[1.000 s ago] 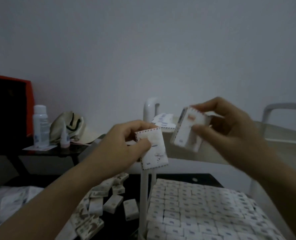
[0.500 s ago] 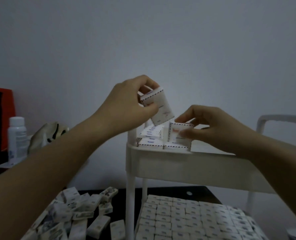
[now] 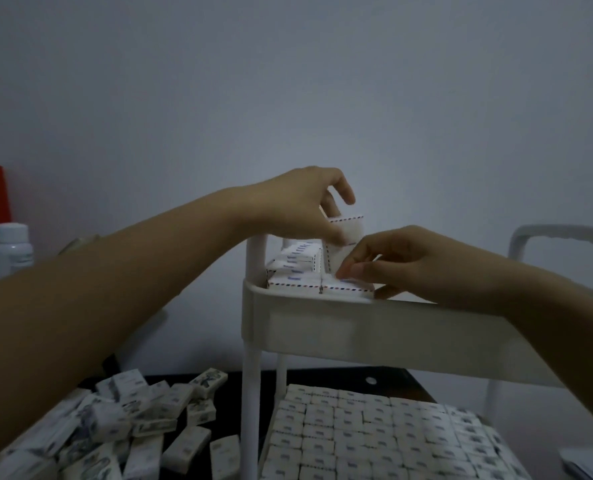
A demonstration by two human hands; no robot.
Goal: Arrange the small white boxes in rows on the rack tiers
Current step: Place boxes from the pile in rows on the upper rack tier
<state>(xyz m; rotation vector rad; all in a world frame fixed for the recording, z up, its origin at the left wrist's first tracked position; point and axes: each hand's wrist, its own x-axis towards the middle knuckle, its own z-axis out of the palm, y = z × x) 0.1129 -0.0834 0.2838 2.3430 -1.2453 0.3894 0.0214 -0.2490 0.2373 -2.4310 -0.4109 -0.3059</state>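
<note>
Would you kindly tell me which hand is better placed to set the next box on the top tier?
Left. The left hand holds a box just above the top tier's rows; the right hand is busy pinching an upright box.

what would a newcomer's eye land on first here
Both hands meet over the white rack's top tier, mid-frame: the left hand grips a striped-edge box just above the few stacked boxes there, and the right hand appears to pinch an upright box beside them. Below, neat rows of boxes pack the rack, while a loose pile lies jumbled at lower left.
</note>
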